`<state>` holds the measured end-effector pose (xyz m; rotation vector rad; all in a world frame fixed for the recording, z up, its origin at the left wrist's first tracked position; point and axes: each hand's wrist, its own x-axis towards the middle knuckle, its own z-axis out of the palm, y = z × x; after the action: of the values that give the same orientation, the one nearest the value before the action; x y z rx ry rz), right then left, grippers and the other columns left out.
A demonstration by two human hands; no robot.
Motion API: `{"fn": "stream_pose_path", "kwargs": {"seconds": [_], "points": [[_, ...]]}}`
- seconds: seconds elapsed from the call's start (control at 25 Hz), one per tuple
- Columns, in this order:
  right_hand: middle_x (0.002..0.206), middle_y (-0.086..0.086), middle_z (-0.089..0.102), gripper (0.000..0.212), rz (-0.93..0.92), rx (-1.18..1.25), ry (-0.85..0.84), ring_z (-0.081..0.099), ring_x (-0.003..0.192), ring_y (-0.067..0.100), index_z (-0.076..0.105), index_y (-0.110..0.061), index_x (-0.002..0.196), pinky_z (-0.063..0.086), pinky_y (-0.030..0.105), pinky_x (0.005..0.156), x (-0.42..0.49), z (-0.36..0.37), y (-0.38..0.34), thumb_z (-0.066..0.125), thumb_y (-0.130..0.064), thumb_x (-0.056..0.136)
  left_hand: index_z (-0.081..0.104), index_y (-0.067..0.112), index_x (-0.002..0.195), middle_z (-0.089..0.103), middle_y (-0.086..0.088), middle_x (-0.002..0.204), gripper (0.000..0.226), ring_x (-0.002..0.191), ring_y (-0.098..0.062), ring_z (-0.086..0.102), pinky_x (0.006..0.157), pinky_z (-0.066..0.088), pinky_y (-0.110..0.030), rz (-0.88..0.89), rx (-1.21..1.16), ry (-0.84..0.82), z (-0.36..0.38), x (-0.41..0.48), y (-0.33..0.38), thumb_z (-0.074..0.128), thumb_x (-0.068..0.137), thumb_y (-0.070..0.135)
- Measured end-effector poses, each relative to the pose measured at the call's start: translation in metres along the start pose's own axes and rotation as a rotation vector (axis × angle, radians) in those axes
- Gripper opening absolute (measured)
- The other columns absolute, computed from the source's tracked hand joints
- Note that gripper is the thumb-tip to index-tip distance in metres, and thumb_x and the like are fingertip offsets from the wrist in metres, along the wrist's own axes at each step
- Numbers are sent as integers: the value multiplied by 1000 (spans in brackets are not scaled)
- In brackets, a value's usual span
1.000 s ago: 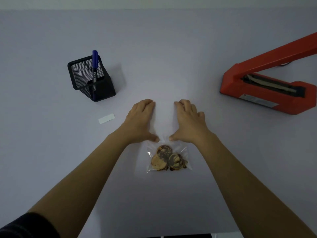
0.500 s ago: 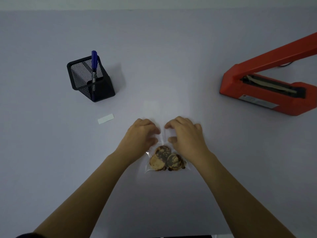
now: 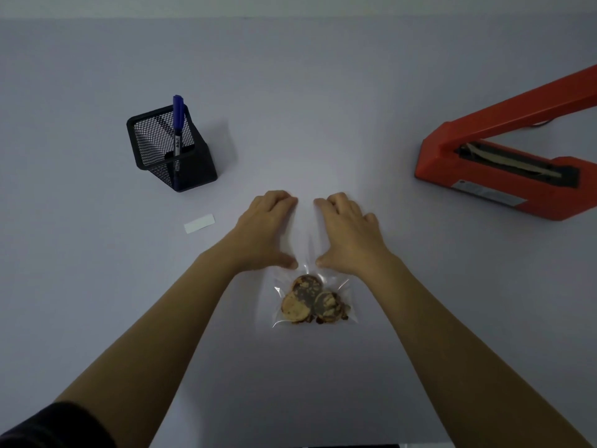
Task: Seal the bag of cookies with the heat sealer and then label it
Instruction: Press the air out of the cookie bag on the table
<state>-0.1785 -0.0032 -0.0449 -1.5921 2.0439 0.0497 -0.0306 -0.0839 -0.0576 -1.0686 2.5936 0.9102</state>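
A clear plastic bag (image 3: 305, 250) lies flat on the table, with several brown cookies (image 3: 311, 302) bunched at its near end. My left hand (image 3: 263, 232) and my right hand (image 3: 350, 234) lie palm down side by side on the bag's far, unfilled part, fingers stretched away from me and pressing it flat. A narrow strip of bag shows between them. The red heat sealer (image 3: 504, 169) stands at the right with its arm raised. A small white label (image 3: 199, 223) lies left of my left hand.
A black mesh pen holder (image 3: 169, 150) with a blue marker (image 3: 177, 124) in it stands at the back left. The table top (image 3: 307, 92) is a plain pale surface; its near edge runs along the bottom of the view.
Half a second ago my fingers were curled and drawn back just above the cookies. They have now slid forward and flattened out over the bag's far part, as they lay one second ago.
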Motion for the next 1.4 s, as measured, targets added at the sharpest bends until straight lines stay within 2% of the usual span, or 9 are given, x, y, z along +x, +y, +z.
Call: {"fn": "stream_pose_path", "kwargs": {"seconds": [0.2,0.28,0.36,0.48,0.6,0.72,0.96,1.2,1.4], "points": [[140,7,24,109,50,8,-39,30,128,26,3,-18,147,31,40,98,3,-1,-2,78,-23,68,15,16,147,18,-1,149,114,133,-19,19,109,23,-30,-5,69,10,2,1,-5,81,60,49],[137,7,26,108,66,48,3,32,125,26,4,-24,146,31,38,94,-4,2,-2,77,-20,68,20,17,145,23,-1,146,108,130,-20,22,107,25,-31,-19,36,61,5,-6,-4,80,61,48],[130,4,34,85,38,60,92,37,119,24,23,-26,138,31,35,88,-14,7,-2,74,-18,70,35,20,137,32,-1,136,89,121,-19,29,100,29,-30,-31,14,140,11,-15,-1,79,63,43],[117,-3,45,38,-18,85,170,43,110,19,51,-24,114,27,31,80,-27,18,-1,66,-18,79,63,24,108,49,3,116,36,106,-18,39,91,37,-33,8,4,218,24,-27,5,74,73,29],[113,-7,51,24,10,218,169,45,111,15,62,-27,106,27,30,81,-33,28,1,62,-16,84,71,25,93,60,8,108,14,103,-19,46,86,39,-37,39,-65,222,34,-33,4,68,80,20],[117,-8,50,34,29,246,175,44,114,15,59,-30,115,29,33,85,-31,28,2,64,-17,84,65,29,108,54,14,127,26,118,-16,40,88,28,-29,23,-91,186,31,-28,4,65,83,22],[129,-4,41,65,52,162,114,38,121,19,38,-31,137,31,37,92,-20,17,3,67,-24,80,40,28,137,37,9,145,67,131,-16,26,102,27,-35,-16,-79,75,15,-16,5,70,77,25],[133,6,28,85,144,149,60,32,121,27,27,-23,141,36,35,91,-10,9,3,75,-22,71,19,21,146,20,3,150,100,132,-22,18,106,27,-38,-86,-7,14,9,-5,3,78,67,38],[143,9,9,84,295,379,71,26,124,31,29,-28,141,30,22,83,-11,12,-6,72,-7,73,20,33,144,11,-6,142,99,128,-29,16,97,33,-32,-277,-114,4,7,-8,13,81,65,31]]}}
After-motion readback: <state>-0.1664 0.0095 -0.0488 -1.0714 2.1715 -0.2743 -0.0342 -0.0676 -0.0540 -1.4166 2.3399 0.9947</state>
